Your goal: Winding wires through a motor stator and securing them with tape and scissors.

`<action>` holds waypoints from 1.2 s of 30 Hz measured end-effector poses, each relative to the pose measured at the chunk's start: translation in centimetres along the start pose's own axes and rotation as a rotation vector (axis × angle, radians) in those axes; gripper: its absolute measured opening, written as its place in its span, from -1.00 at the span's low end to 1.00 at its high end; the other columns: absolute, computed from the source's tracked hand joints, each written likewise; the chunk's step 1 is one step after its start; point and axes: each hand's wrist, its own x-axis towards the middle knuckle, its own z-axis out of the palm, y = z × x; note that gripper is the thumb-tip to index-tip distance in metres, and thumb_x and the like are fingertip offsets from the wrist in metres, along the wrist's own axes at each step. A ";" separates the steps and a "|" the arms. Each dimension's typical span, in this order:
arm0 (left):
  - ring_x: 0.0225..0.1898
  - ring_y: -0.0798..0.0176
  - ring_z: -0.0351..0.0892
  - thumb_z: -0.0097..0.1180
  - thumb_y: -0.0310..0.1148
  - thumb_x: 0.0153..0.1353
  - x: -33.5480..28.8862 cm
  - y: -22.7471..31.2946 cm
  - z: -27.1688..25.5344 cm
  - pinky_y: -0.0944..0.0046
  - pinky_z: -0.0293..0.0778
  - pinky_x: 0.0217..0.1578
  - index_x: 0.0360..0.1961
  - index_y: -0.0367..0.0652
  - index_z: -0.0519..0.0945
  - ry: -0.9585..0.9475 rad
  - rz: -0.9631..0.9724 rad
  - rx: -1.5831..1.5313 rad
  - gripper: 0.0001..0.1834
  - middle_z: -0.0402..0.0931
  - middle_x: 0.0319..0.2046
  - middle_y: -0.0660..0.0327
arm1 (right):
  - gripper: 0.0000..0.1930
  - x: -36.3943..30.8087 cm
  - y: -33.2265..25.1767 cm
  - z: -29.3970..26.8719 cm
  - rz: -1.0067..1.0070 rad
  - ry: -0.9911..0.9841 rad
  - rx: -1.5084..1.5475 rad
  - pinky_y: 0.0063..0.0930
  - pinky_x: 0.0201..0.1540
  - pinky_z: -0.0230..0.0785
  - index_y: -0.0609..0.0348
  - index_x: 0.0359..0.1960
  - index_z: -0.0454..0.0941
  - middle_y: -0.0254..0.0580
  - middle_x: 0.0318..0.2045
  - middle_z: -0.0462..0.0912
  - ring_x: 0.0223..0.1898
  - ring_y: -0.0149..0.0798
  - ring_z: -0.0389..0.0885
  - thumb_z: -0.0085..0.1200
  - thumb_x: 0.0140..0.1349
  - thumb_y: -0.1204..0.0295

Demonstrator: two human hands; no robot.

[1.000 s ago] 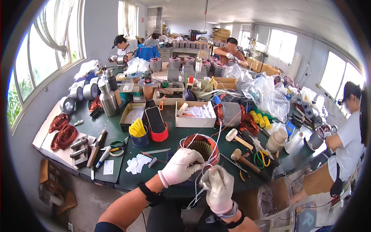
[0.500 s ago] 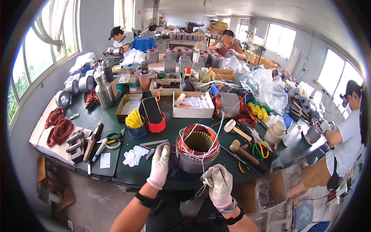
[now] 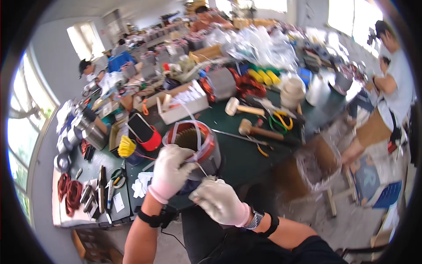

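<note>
A grey motor stator [image 3: 211, 159] with copper windings stands on the near edge of the green table, with white lacing cord [image 3: 199, 132] around its coil ends. My left hand [image 3: 169, 172], in a white glove, is at the stator's near left rim. Its fingers are bent together, and what they hold, if anything, is hidden. Just below the stator is my gloved right hand [image 3: 219, 201], closed in a pinch on a taut strand of the cord that runs down from the windings.
Right of the stator lie two mallets [image 3: 233, 106], scissors [image 3: 281, 121] and a thin rod. Behind it is a white box [image 3: 182, 105] of paper slips. A phone [image 3: 140, 126] rests in a red holder, left. One co-worker [image 3: 391, 75] stands at right; others sit farther back.
The view has swung and tilted. My left hand has moved from beside the stator to its rim. My right hand is now pulling the cord strand straight below the windings.
</note>
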 end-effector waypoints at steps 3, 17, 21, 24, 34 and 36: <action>-0.10 -0.14 0.61 0.49 -0.35 -0.02 -0.3 -1.1 -0.8 -0.02 0.50 0.00 -0.17 -0.23 0.72 -0.038 -0.003 0.002 -0.64 0.63 -0.28 0.04 | -0.73 -0.1 -3.0 -1.2 -0.084 -0.200 -0.518 -0.03 0.13 0.47 0.09 -0.07 0.62 0.02 0.13 0.63 0.15 -0.03 0.56 0.18 0.26 0.26; 0.15 -0.18 0.56 0.27 -0.22 0.31 -1.3 -1.4 -0.4 -0.07 0.41 0.26 0.12 -0.22 0.66 -0.076 0.101 0.082 -0.57 0.63 -0.01 0.03 | -0.71 -1.1 0.9 -4.6 0.362 0.164 -0.129 -0.20 -0.30 0.55 0.20 0.08 0.52 0.07 -0.35 0.68 -0.37 0.10 0.73 0.09 0.35 0.65; 0.05 -0.10 0.57 0.21 -0.19 0.38 -0.5 -1.8 0.0 -0.05 0.40 0.26 0.16 -0.22 0.66 -0.126 0.170 0.100 -0.57 0.61 -0.06 0.06 | -0.77 0.7 3.5 -2.1 0.189 0.002 -0.464 -0.25 -0.44 0.53 0.12 -0.11 0.48 -0.14 -0.43 0.63 -0.51 -0.05 0.68 0.15 0.20 0.59; 0.10 -0.07 0.59 0.26 -0.05 0.36 -1.2 -2.6 0.5 -0.02 0.44 0.23 0.24 -0.25 0.58 -0.093 0.100 0.031 -0.42 0.62 -0.04 0.05 | -0.75 1.4 3.9 -1.7 0.172 -0.086 -0.556 -0.19 -0.40 0.55 0.14 -0.08 0.45 -0.06 -0.45 0.62 -0.47 0.01 0.69 0.16 0.22 0.55; 0.06 -0.17 0.53 0.33 -0.34 0.12 4.3 -3.0 -3.4 -0.07 0.37 0.22 0.03 -0.31 0.66 -0.651 0.144 -0.015 -0.56 0.63 -0.10 -0.06 | -0.72 3.8 4.0 -2.5 0.434 -0.163 -0.185 -0.09 -0.25 0.55 0.21 -0.12 0.52 0.08 -0.40 0.67 -0.31 0.18 0.70 0.34 0.24 0.40; 0.08 -0.18 0.52 0.37 -0.30 0.11 4.4 -2.6 -3.0 -0.08 0.35 0.26 0.04 -0.31 0.65 -0.592 0.156 0.041 -0.52 0.62 -0.09 -0.06 | -0.71 3.0 3.8 -2.6 0.189 -0.009 -0.444 -0.17 -0.31 0.57 0.18 -0.13 0.54 0.01 -0.42 0.70 -0.32 0.09 0.73 0.36 0.20 0.42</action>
